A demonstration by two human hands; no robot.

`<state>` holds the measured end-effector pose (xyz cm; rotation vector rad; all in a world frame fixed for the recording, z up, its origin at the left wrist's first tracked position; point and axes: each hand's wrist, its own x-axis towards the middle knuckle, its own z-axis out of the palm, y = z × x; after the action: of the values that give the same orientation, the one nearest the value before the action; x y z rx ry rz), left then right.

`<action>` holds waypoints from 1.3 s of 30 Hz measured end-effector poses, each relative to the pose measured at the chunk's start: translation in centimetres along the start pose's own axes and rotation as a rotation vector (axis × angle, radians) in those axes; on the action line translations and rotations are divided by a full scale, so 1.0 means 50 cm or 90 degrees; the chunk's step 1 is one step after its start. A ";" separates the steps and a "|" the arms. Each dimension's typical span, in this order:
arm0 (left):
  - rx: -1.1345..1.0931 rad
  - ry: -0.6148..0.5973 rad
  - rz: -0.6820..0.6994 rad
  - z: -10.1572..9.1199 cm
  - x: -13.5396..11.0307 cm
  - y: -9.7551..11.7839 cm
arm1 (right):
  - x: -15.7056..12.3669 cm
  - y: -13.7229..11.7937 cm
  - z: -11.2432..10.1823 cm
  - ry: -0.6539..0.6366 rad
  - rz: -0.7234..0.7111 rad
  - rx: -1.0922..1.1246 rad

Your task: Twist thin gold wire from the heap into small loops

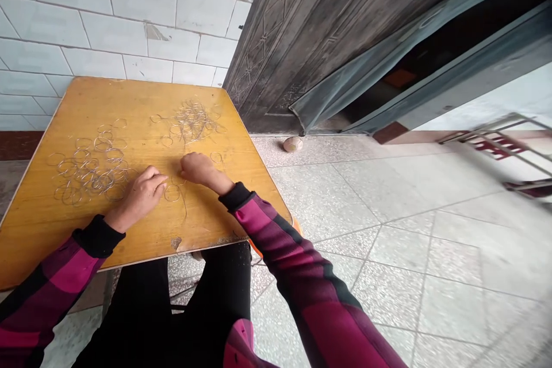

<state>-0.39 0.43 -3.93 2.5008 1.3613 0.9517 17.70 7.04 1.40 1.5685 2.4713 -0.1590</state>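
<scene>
My left hand [144, 191] is over the table, thumb and fingers pinched together. Whatever they hold is too fine to make out. Close to its right, my right hand [199, 169] is curled into a fist, its fingertips turned away from view. Just below and between the hands lies a thin wire ring [172, 193], and a strand of wire [185, 207] runs toward the table's near edge. A loose heap of wire rings [92, 175] spreads beside my left hand. Beyond my right hand is a tangled pile of thin wire pieces [194, 119]. Another ring [216, 157] lies beside my right wrist.
The yellow wooden table [142, 236] has a chipped front edge and stands against a white tiled wall [138, 0]. To the right are a dark carved door [276, 63], a hanging curtain [336, 98], a round object [292, 144] on the floor and a blurred metal rack [509, 144].
</scene>
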 end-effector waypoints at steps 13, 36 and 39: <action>-0.006 -0.004 0.019 0.002 -0.001 -0.001 | -0.018 0.213 -0.007 0.101 0.067 0.016; 0.005 -0.028 0.033 0.012 -0.004 -0.012 | -0.019 0.090 -0.014 -0.046 -0.041 -0.113; 0.002 -0.030 0.033 0.014 -0.005 -0.015 | -0.020 0.086 -0.017 -0.053 -0.081 -0.134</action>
<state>-0.59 0.77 -4.92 2.5555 1.2903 0.8945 21.89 8.19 2.56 1.2963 2.4331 0.0162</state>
